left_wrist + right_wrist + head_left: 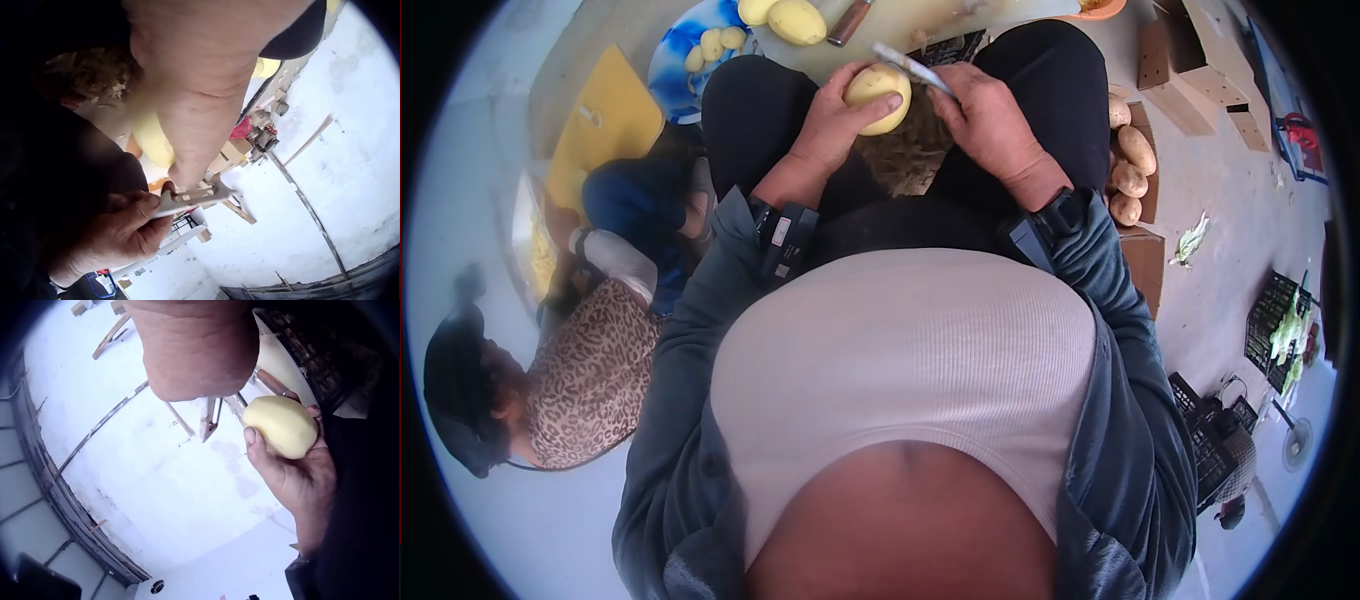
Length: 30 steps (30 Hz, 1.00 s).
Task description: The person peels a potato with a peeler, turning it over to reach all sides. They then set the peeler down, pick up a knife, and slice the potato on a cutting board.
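In the head view the left hand (836, 122) grips a peeled yellow potato (882, 98), its thumb across the front. The right hand (990, 122) pinches a light-coloured peeler (912, 68), its head beside the top of the potato, apart from it. The left wrist view has the right hand (119, 234) with the peeler (197, 199) between thumb and fingers. From the right wrist, the potato (281, 426) lies between the left hand's thumb and fingers (300, 472). Peelings (910, 155) lie below, between the knees.
Peeled potatoes (797, 21) and a brown-handled knife (849, 22) lie on a board ahead. A blue-and-white basin (672, 62) stands at its left. Unpeeled potatoes (1137, 150) fill a carton at the right. Another person (590, 370) sits at the left.
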Tool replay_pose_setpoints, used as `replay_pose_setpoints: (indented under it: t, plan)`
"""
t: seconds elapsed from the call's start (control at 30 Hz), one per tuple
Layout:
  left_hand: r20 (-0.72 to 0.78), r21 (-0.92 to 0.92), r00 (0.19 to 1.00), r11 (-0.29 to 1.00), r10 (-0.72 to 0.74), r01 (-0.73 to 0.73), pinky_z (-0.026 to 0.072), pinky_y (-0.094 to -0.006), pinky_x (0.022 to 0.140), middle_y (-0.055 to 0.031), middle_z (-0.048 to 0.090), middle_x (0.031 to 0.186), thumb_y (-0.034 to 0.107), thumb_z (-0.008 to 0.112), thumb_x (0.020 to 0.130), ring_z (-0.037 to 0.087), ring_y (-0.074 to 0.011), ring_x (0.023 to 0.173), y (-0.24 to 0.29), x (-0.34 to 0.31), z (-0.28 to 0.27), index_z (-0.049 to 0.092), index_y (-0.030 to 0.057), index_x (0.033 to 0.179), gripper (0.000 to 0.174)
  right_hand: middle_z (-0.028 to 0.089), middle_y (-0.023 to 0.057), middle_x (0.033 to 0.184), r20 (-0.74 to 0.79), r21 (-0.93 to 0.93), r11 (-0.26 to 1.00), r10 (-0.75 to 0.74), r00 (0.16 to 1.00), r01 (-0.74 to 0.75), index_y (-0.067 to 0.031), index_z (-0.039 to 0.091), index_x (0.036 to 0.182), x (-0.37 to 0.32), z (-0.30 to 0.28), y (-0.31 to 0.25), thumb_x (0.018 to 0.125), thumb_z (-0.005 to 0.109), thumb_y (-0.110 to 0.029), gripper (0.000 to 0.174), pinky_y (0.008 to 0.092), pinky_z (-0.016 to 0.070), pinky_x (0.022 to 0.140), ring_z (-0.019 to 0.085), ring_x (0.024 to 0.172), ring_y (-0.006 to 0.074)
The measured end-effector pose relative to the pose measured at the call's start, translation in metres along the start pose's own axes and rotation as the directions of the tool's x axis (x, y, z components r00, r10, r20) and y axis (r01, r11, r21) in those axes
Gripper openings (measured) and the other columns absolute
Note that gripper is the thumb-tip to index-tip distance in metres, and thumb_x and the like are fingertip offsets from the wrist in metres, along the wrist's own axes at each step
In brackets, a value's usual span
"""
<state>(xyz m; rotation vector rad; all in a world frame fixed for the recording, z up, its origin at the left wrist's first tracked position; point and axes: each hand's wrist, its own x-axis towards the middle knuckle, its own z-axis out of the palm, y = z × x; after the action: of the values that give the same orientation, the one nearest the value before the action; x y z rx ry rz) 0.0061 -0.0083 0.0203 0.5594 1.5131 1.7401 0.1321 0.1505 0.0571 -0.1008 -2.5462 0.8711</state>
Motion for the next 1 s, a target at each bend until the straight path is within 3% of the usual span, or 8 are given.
replay_pose_setpoints:
  t: [0.23,0.47,0.53,0.63,0.7,0.87,0.93,1.0]
  plan:
    - [0.03,0.023,0.999,0.999,0.04,-0.041,0.0457,-0.0263,0.088,-0.0079,0.057,0.109,0.007,0.074,0.074,0.056,-0.014,0.099,0.004,-0.004,0.004,0.048,-0.0016,0.12,0.053,0.06,0.0212,0.075,0.22,-0.025,0.998,0.068,0.973,-0.064,-0.0006,0.05,0.085,0.0,-0.004,-0.012,0.087,0.052,-0.019,0.019,0.0455,0.049,0.065,0.059,0.072,0.0393]
    - [0.029,0.133,0.999,0.99,0.034,-0.038,0.0461,-0.0254,0.086,-0.0081,0.059,0.105,0.007,0.075,0.073,0.057,-0.0134,0.097,0.004,-0.004,0.001,0.05,-0.0026,0.117,0.052,0.06,0.0228,0.071,0.196,-0.003,0.996,0.088,0.977,-0.089,-0.0001,0.05,0.084,-0.002,0.003,-0.002,0.088,0.051,-0.02,0.02,0.0476,0.0489,0.066,0.059,0.071,0.0402]
    - [0.021,0.17,0.999,0.984,0.05,-0.053,0.0463,-0.0252,0.085,-0.0081,0.059,0.104,0.007,0.075,0.072,0.057,-0.0132,0.096,0.015,-0.007,0.006,0.05,-0.0029,0.117,0.052,0.059,0.0243,0.07,0.208,-0.137,0.959,0.274,0.939,-0.249,0.0005,0.05,0.085,0.0,0.008,0.01,0.088,0.051,-0.019,0.02,0.0492,0.0478,0.067,0.059,0.073,0.0414]
    - [0.182,0.414,0.964,0.875,0.193,-0.253,0.047,-0.0253,0.083,-0.0078,0.058,0.103,0.007,0.075,0.071,0.057,-0.0129,0.094,0.022,-0.01,0.007,0.05,-0.0031,0.117,0.053,0.06,0.0244,0.072,0.131,-0.096,0.973,0.222,0.966,-0.211,0.0011,0.051,0.085,0.001,0.01,0.01,0.089,0.051,-0.02,0.021,0.0499,0.0467,0.068,0.059,0.073,0.042]
    - [-0.003,0.158,0.998,0.986,0.056,-0.055,0.047,-0.0254,0.084,-0.0078,0.058,0.103,0.008,0.076,0.072,0.056,-0.0128,0.095,0.011,-0.004,0.004,0.049,-0.0026,0.118,0.054,0.06,0.024,0.072,0.125,-0.005,0.968,0.25,0.96,-0.252,0.001,0.052,0.085,0.003,0.003,0.006,0.089,0.05,-0.02,0.022,0.0493,0.0466,0.068,0.058,0.073,0.0427]
    - [-0.025,0.041,0.999,0.999,0.036,-0.035,0.046,-0.0266,0.087,-0.0095,0.056,0.109,0.004,0.07,0.077,0.055,-0.0151,0.1,0.006,-0.004,0.005,0.045,-0.0023,0.122,0.052,0.061,0.0183,0.068,0.126,0.187,0.923,0.318,0.94,-0.337,0.0004,0.054,0.086,0.0,0.009,0.011,0.091,0.05,-0.023,0.024,0.0431,0.0475,0.063,0.06,0.065,0.0369]
    - [-0.002,-0.28,0.996,0.956,-0.092,0.088,0.0459,-0.0287,0.088,-0.011,0.054,0.113,0.0,0.067,0.078,0.055,-0.0179,0.104,0.009,-0.005,0.007,0.043,-0.0025,0.124,0.052,0.059,0.0118,0.061,0.262,0.505,0.679,0.468,0.844,-0.533,0.0004,0.055,0.086,0.0,0.017,0.011,0.092,0.05,-0.023,0.025,0.036,0.0463,0.056,0.059,0.056,0.0251]
    - [0.034,-0.317,0.995,0.943,-0.096,0.102,0.0456,-0.0299,0.09,-0.0114,0.054,0.114,0.0,0.067,0.078,0.054,-0.0189,0.106,0.008,-0.005,0.007,0.041,-0.0021,0.125,0.053,0.058,0.0094,0.06,0.363,0.473,0.633,0.493,0.79,-0.613,0.0006,0.055,0.087,0.001,0.017,0.008,0.092,0.049,-0.024,0.026,0.0337,0.0455,0.054,0.057,0.054,0.0209]
